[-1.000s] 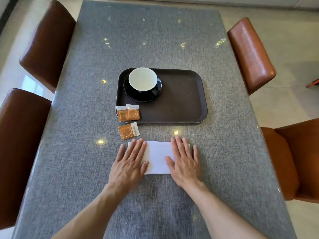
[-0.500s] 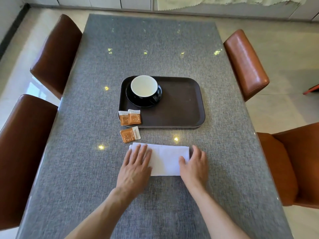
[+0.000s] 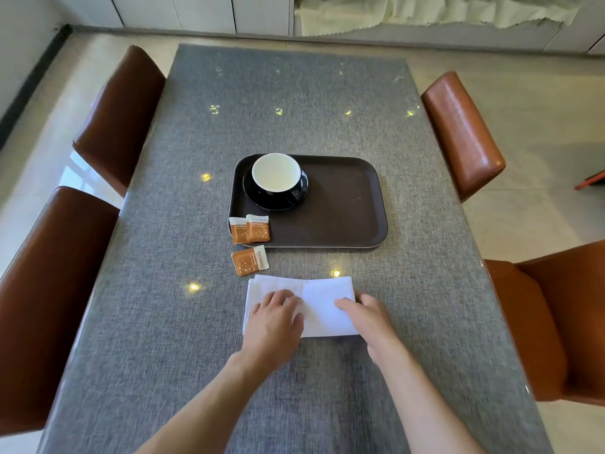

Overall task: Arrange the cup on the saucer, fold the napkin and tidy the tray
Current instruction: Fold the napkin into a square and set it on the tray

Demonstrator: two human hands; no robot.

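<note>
A white folded napkin (image 3: 322, 306) lies on the grey table in front of the tray. My left hand (image 3: 271, 326) rests on its left half, fingers bent and pressing down. My right hand (image 3: 370, 319) is at the napkin's right edge, thumb on top and fingers around the edge. A black cup with a white inside (image 3: 275, 172) stands on a black saucer (image 3: 258, 199) in the far left part of the dark brown tray (image 3: 343, 208). Two orange sachets (image 3: 257, 227) lie overlapping on the tray's near left corner. A third sachet (image 3: 249, 260) lies on the table just before the tray.
Brown leather chairs stand at both long sides: two on the left (image 3: 118, 119) (image 3: 49, 290), two on the right (image 3: 461, 132) (image 3: 556, 322). The grey table (image 3: 294, 93) runs on behind the tray. The tray's right half is bare.
The view has tilted up and pulled back. My left hand's fingers have curled on the napkin. My right hand has slid from flat on the napkin to its right edge and taken hold of it.
</note>
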